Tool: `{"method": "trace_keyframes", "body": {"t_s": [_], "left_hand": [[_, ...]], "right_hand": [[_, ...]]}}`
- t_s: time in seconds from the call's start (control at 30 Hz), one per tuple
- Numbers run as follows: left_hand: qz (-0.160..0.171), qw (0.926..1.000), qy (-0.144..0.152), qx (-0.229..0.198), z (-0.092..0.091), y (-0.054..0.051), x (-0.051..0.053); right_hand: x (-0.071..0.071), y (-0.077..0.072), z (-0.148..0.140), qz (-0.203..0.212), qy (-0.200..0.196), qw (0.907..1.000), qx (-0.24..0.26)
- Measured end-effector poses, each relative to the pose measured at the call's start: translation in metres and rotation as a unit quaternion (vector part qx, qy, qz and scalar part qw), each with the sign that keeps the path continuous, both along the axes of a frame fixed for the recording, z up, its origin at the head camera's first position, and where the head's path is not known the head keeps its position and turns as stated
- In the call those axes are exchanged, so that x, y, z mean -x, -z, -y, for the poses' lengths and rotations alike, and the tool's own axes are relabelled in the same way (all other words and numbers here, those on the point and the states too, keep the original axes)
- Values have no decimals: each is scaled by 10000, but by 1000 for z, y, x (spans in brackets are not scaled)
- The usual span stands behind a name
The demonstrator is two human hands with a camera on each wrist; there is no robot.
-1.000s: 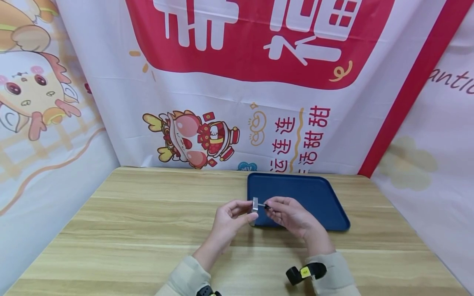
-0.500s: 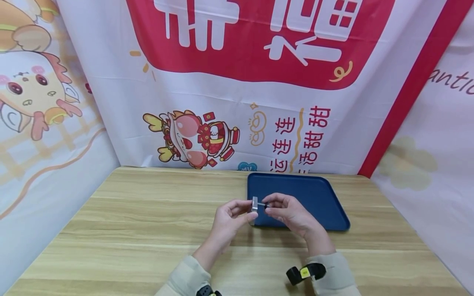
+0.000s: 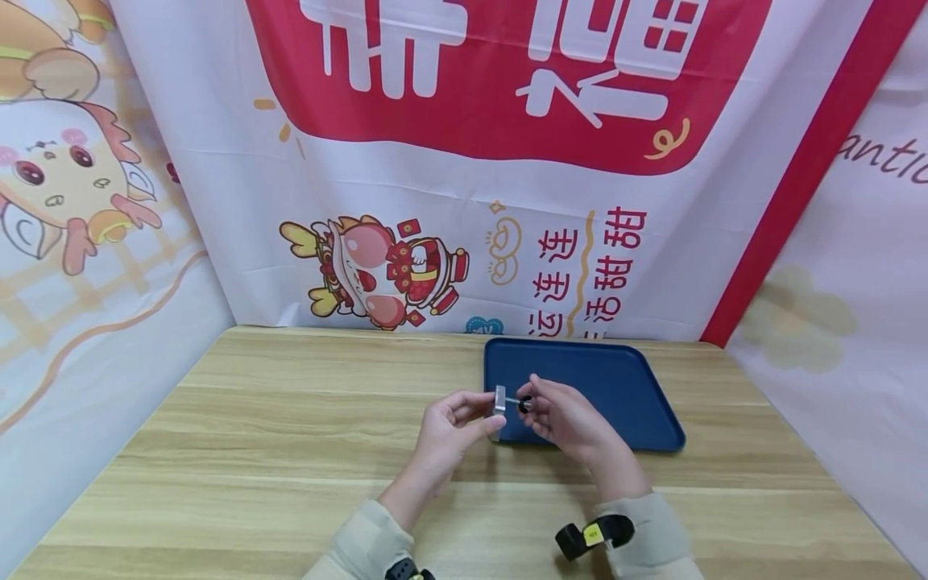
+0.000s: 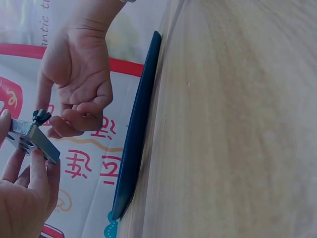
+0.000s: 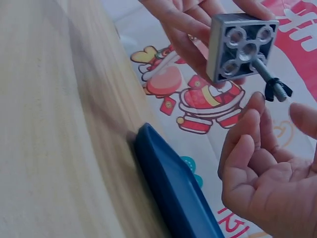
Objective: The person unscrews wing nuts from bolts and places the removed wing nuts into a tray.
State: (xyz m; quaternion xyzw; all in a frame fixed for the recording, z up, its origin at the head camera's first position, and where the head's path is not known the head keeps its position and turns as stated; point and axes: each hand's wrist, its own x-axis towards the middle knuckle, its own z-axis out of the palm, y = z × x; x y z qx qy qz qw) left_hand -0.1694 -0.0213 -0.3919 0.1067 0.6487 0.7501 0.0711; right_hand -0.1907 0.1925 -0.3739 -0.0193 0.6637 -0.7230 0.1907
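Note:
My left hand (image 3: 449, 431) holds a small square metal block (image 5: 218, 49) by its edges, above the tray's near left edge. Several round holes show in the block's ribbed face in the right wrist view. A threaded bolt (image 5: 265, 73) sticks out of one corner hole, with a black wing nut (image 5: 271, 90) near its free end. Beside the nut is my right hand (image 3: 569, 419), fingers partly bent. In the right wrist view its thumb stands apart from the nut, while a fingertip lies close to it; whether they touch, I cannot tell.
A blue tray (image 3: 616, 395) lies at the back right of the wooden table (image 3: 290, 451), below the hands. Printed cloth (image 3: 435, 177) hangs directly behind the table's far edge, with more at both sides. Each wrist wears a black strap.
My right hand's fingers have shifted around the wing nut, with the thumb and a finger parting from it. The left hand and the block have stayed in place.

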Motion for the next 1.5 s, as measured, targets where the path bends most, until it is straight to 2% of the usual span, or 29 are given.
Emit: {"method": "trace_keyframes", "body": {"t_s": [0.1,0.47,0.77,0.97,1.17,1.3,1.5], "left_hand": [[-13,10000,0,-15,0,0,0],[-20,10000,-9,9,-1,2,1],[-11,10000,-31,-13,0,1,1],[6,10000,-22,-25,1,-1,1],[78,10000,-41,20,1,-1,1],[113,9999,-51,18,1,-2,1],[117,9999,-50,-43,2,-3,1]], "right_hand": [[1,2,2,183,-5,9997,133],[3,4,2,130,-156,9997,155],[2,3,-1,-10,-212,9994,290],[1,3,-5,-263,-366,9981,420],[0,3,-6,-645,-481,9966,159],[0,2,-6,-977,-442,9939,-256],[-1,-2,-5,-1617,-330,9808,-1038]]}}
